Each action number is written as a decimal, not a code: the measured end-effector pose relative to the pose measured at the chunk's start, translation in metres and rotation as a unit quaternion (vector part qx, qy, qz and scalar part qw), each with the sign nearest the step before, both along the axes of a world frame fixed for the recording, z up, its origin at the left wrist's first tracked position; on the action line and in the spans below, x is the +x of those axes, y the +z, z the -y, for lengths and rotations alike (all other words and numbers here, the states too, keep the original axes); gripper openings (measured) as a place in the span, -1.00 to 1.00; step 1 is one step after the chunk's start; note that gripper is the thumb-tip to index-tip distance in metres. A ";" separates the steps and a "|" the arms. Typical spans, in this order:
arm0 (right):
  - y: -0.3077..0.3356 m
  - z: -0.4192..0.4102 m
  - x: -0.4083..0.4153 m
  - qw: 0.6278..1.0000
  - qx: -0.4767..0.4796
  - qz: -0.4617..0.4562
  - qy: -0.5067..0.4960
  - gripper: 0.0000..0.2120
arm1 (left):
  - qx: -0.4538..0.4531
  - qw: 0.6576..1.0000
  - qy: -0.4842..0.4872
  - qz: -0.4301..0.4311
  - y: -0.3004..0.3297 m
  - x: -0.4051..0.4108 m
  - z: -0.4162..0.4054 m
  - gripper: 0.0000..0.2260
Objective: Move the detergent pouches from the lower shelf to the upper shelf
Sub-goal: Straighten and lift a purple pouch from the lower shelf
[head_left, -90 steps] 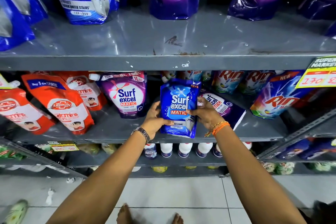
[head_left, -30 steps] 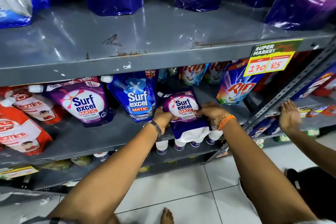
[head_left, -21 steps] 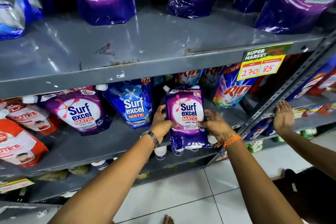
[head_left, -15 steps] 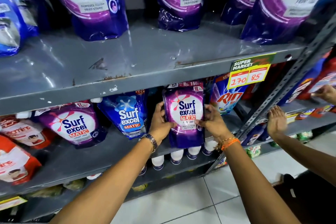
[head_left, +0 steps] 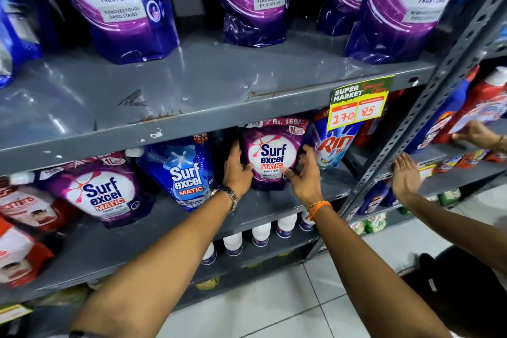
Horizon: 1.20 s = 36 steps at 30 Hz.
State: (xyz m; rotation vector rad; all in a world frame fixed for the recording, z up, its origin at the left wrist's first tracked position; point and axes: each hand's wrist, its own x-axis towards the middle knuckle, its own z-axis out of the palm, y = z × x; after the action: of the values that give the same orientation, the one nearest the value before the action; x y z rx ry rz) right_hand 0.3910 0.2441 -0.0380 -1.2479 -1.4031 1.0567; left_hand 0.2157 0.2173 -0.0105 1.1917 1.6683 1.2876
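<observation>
Purple pouch [head_left: 270, 155] gripped by both hands, left hand [head_left: 238, 170] and right hand [head_left: 303, 173]; its top could snag the upper shelf [head_left: 192, 96] edge

Upper shelf [head_left: 208, 90] — grey painted metal, glossy, chipped and rust-flecked. Pouches [head_left: 274, 156] — shiny, crinkled plastic film. Price tag [head_left: 358, 103] looks like paper.

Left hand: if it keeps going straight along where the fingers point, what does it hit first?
Probably the underside or front lip of the upper shelf. The left hand points up and back beside the purple pouch it grips; depth is unclear, so it might pass beneath.
</observation>
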 end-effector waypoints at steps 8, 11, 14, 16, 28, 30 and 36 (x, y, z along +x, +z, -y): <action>0.010 -0.002 0.012 0.997 -0.041 -0.014 0.061 -0.29 | -0.012 0.998 -0.054 0.005 0.004 -0.006 0.010 -0.34; 0.016 -0.005 0.014 0.995 -0.046 -0.006 0.088 -0.39 | -0.021 0.998 -0.055 -0.002 0.003 -0.005 0.012 -0.38; 0.021 0.002 0.011 0.995 -0.063 -0.004 0.082 -0.38 | -0.018 0.999 -0.032 -0.007 0.002 -0.004 0.016 -0.44; 0.022 0.011 0.009 0.996 -0.064 0.008 0.063 -0.34 | -0.015 0.999 -0.029 -0.004 0.003 -0.004 0.023 -0.44; 0.023 0.121 -0.075 0.990 0.025 0.004 0.138 -0.66 | -0.006 0.995 0.032 0.096 0.001 -0.098 0.161 -0.48; 0.023 0.138 -0.125 0.981 0.012 -0.009 0.194 -0.65 | -0.010 0.993 0.071 0.096 0.005 -0.146 0.195 -0.51; 0.018 0.159 -0.225 0.973 0.017 -0.002 0.232 -0.61 | -0.008 0.989 0.140 0.053 0.015 -0.230 0.238 -0.53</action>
State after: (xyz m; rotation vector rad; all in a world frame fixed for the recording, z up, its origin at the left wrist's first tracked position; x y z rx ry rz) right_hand 0.1659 0.0854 -0.0196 -0.9083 -1.7512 1.3358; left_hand -0.0141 -0.0212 0.0041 0.8842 1.8101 1.4759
